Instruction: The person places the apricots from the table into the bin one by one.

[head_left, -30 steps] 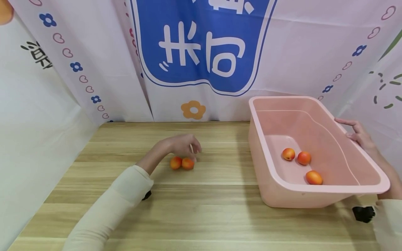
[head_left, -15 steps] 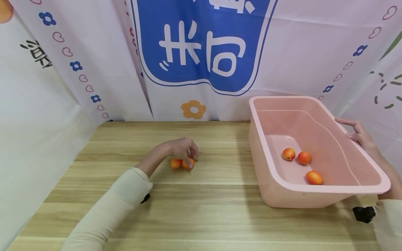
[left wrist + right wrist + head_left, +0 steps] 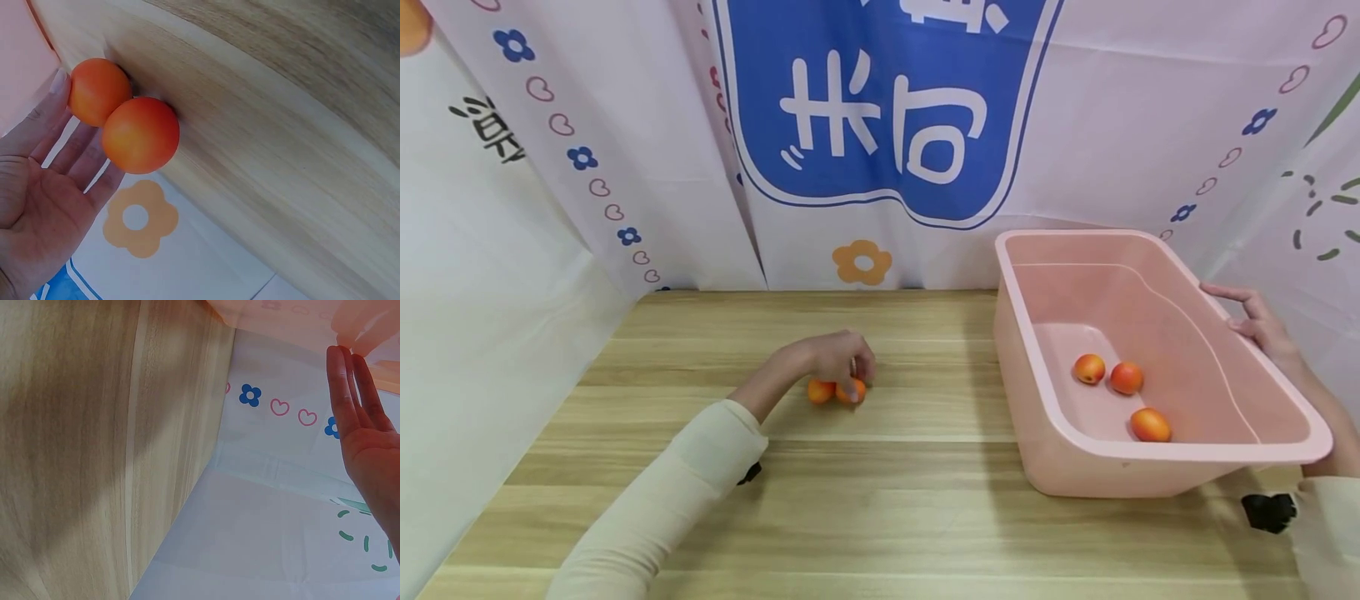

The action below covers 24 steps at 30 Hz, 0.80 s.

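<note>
Two small round orange-red fruits, much like apricots, lie side by side on the wooden table. My left hand reaches down over them, its thumb and fingers around the right fruit. Beside it, the left fruit is partly covered by the hand. In the left wrist view, the thumb lies against the farther fruit, while the nearer fruit sits in front of the other fingers. My right hand touches the right rim of a pink tub. Its fingers look straight against the tub's outer wall in the right wrist view.
Inside the tub are three more such fruits: one at the left, one beside it and one nearer the front. A printed cloth hangs behind the table and along its sides.
My left hand has lowered onto the right fruit, and its thumb and fingers have closed around it. The right hand and the tub stay where they were.
</note>
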Motion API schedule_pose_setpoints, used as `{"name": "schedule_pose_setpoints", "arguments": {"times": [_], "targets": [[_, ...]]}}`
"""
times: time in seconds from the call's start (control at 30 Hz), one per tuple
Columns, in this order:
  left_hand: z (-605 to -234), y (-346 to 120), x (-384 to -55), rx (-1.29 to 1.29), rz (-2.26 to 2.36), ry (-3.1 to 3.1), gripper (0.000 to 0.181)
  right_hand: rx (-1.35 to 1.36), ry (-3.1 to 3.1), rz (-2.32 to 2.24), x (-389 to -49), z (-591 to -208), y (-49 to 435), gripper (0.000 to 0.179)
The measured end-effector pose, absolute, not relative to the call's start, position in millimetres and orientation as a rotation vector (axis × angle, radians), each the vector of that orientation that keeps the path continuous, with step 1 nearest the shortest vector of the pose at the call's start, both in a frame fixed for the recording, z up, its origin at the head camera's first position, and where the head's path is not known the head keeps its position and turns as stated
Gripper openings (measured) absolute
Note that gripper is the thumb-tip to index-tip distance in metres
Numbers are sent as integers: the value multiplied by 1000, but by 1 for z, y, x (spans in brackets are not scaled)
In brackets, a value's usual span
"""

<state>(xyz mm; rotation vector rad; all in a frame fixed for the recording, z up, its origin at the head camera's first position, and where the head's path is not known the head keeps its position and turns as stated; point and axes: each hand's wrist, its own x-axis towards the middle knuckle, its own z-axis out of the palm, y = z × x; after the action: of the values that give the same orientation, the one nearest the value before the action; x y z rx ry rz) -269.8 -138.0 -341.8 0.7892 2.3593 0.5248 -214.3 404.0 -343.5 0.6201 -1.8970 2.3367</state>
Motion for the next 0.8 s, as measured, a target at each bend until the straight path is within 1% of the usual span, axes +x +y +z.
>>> {"name": "schedule_pose_setpoints", "arguments": {"times": [0.1, 0.37, 0.53, 0.8], "targets": [[-341, -137, -270, 799, 525, 2361, 21, 620, -1891, 2333, -215, -344, 403, 73], [-340, -138, -273, 946, 632, 2383, 18, 629, -1835, 2404, -213, -345, 402, 70], [-340, -136, -275, 1003, 698, 2399, 12, 594, -1849, 2421, -211, -344, 402, 68], [-335, -126, -278, 1060, 810, 2399, 20, 577, -1880, 2415, -209, -343, 400, 70]]}}
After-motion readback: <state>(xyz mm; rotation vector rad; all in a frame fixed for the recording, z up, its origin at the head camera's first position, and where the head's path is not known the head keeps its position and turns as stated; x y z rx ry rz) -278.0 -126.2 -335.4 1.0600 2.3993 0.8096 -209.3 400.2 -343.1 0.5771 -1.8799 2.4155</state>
